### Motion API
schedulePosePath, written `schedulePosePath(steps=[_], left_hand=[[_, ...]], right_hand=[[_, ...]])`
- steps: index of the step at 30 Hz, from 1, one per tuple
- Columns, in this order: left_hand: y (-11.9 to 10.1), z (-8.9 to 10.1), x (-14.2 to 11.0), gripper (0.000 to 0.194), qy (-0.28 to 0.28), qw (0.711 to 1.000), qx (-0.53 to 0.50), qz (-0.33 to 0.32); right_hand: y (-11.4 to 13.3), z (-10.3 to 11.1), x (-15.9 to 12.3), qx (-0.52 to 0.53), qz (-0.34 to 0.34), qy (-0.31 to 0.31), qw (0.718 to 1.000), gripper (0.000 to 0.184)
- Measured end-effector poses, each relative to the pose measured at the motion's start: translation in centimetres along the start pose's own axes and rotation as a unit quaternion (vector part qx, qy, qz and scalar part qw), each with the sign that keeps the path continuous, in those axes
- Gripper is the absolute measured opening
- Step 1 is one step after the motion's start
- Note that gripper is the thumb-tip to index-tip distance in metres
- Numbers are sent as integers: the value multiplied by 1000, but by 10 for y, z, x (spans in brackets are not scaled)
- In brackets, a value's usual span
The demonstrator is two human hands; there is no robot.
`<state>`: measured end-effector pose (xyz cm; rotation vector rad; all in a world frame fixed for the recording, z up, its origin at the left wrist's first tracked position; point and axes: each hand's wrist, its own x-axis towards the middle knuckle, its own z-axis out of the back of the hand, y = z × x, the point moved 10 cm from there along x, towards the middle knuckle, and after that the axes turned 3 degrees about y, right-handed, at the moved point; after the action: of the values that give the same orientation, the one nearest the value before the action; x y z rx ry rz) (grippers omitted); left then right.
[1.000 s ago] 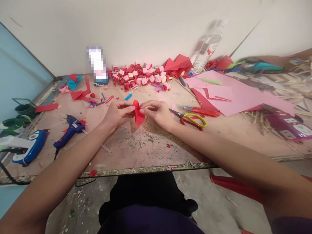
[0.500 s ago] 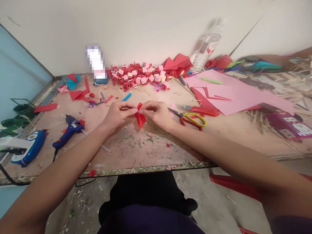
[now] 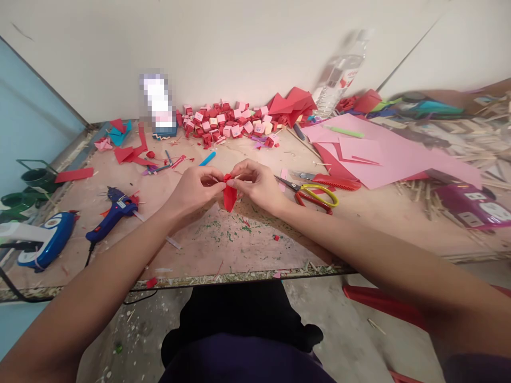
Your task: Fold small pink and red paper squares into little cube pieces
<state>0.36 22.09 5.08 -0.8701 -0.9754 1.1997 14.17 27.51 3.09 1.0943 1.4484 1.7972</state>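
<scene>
A small piece of folded red paper (image 3: 229,199) is pinched between my two hands over the middle of the table. My left hand (image 3: 198,186) grips its upper left side with thumb and fingertips. From the other side my right hand (image 3: 256,186) pinches it near the top, and its longer end hangs down below the fingers. The fingertips hide part of the folds. Scissors (image 3: 315,194) with yellow and red handles lie just right of my right hand, beside a red-handled cutter knife (image 3: 335,181).
A blue glue gun (image 3: 114,213) lies at the left, near a blue and white power strip (image 3: 48,242). Folded pink and red paper cubes (image 3: 227,125) are heaped at the back beside a lit phone (image 3: 158,101). Pink sheets (image 3: 399,149) and a clear bottle (image 3: 339,74) stand or lie right of them.
The red paper has turned slightly in my fingers, and its hanging end now looks narrower and straighter. My right fingers have shifted up a little. Both hands still pinch it.
</scene>
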Motion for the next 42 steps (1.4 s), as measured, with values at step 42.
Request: schedulePosePath(steps=[42], left_hand=[[-13, 7, 1, 21, -40, 984, 152, -85]], right_hand=[[-18, -4, 4, 66, -54, 47, 995, 21]])
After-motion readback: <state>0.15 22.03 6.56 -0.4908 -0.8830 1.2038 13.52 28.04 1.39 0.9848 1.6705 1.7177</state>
